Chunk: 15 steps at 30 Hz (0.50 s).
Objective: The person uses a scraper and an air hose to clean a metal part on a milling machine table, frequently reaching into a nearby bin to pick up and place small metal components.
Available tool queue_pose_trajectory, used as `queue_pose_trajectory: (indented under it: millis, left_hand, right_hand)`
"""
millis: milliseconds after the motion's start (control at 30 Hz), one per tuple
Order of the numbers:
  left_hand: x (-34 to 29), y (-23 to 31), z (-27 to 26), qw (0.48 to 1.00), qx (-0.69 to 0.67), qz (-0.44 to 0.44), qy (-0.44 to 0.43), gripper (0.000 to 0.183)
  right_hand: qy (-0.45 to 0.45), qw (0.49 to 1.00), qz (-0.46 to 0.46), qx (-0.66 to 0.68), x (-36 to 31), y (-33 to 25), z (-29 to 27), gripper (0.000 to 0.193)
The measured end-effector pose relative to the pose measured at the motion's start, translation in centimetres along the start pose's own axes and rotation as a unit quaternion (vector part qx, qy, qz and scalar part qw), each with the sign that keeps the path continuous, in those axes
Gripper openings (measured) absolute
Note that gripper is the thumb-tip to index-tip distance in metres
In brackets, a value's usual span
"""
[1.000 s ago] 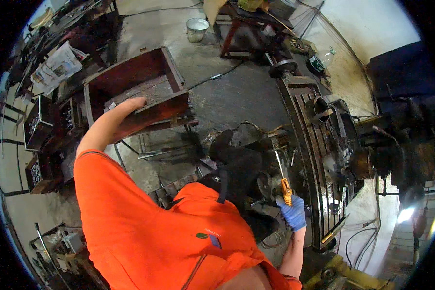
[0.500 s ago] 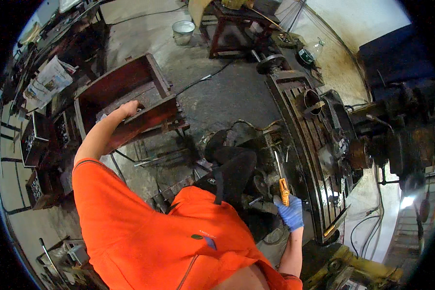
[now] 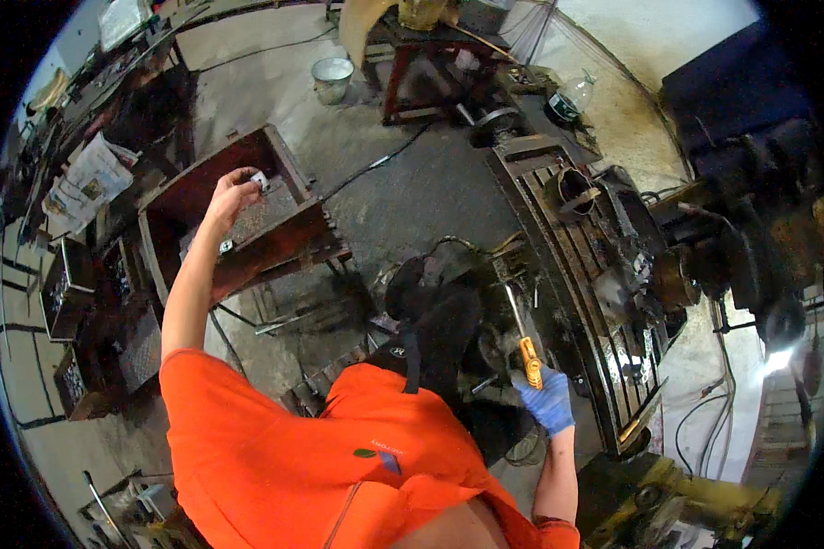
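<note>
My bare left hand (image 3: 233, 199) is closed on a small shiny metal part (image 3: 260, 180), held over the rusty red metal box (image 3: 288, 218). Another small metal part (image 3: 226, 246) shows against the box near my forearm. In a blue glove, my right hand (image 3: 547, 403) grips a tool with an orange-yellow handle (image 3: 530, 359) and a long silvery shaft. Its shaft points away from me, beside the machine table; the kind of tool is not clear. The glove's fingers are partly hidden.
A long slotted machine table (image 3: 572, 302) runs along my right. A round metal piece (image 3: 572, 194) sits on it. Beyond are a metal bucket (image 3: 332, 80) and a dark red stand (image 3: 403, 78). Trays of small parts (image 3: 69, 284) stand at far left. A cable (image 3: 375, 163) crosses the floor.
My left hand has risen from inside the red box, bringing up the small metal part. My right hand keeps its grip on the yellow-handled tool. The whole view has shifted slightly.
</note>
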<state>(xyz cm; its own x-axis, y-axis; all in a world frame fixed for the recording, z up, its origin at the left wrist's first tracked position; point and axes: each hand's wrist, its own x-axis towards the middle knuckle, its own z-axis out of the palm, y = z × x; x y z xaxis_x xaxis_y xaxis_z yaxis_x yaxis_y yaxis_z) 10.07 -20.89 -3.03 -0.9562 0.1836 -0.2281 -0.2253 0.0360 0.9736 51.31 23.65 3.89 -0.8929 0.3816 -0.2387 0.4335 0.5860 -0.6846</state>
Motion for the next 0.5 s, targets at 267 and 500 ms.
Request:
queue_pose_trajectory:
  millis: [267, 500]
  left_hand:
    - [-2.5, 7.8, 16.8, 0.968, 0.007, 0.162, -0.189, 0.019]
    - [-7.0, 4.6, 36.7, 0.904, 0.103, 0.170, -0.379, 0.018]
  right_hand:
    - [-0.012, 0.982, -0.089, -0.164, 2.5, -9.6, -1.7, 0.036]
    - [-0.028, 0.964, 0.015, -0.265, 1.3, -4.5, -5.1, 0.046]
